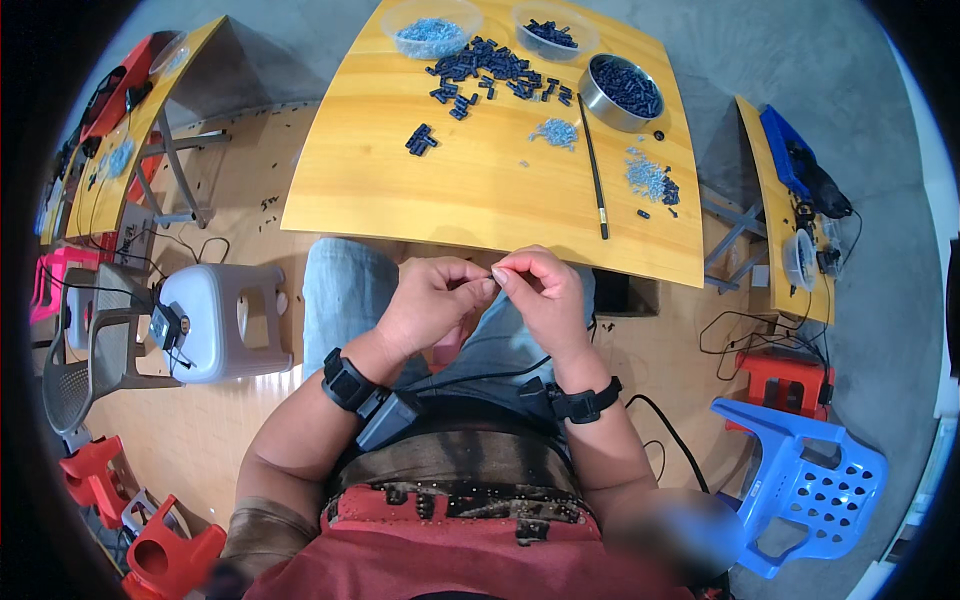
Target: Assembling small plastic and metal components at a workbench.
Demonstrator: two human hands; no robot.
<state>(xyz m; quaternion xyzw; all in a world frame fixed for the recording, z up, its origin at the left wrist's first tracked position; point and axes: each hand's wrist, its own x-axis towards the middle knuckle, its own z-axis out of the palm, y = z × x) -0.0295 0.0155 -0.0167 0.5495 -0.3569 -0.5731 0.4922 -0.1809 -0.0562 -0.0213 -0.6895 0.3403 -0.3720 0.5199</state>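
Pinching something tiny between thumb and forefinger, the left hand (430, 300) and the right hand (540, 295) meet fingertip to fingertip above the lap, just short of the near edge of the bench (480, 200). Each grip is closed, and a small dark piece (496, 270) shows right at the point where the two grips touch; its shape is too small to make out. The step in hand looks like joining or fitting small parts by finger pressure, so the next move probably calls for steady alignment and a firm squeeze. Beyond the grips, well apart up the bench, lie a heap of dark parts (490, 70), a steel bowl (622, 92) of similar pieces, two clear bowls (432, 25), and a thin black rod (593, 165).
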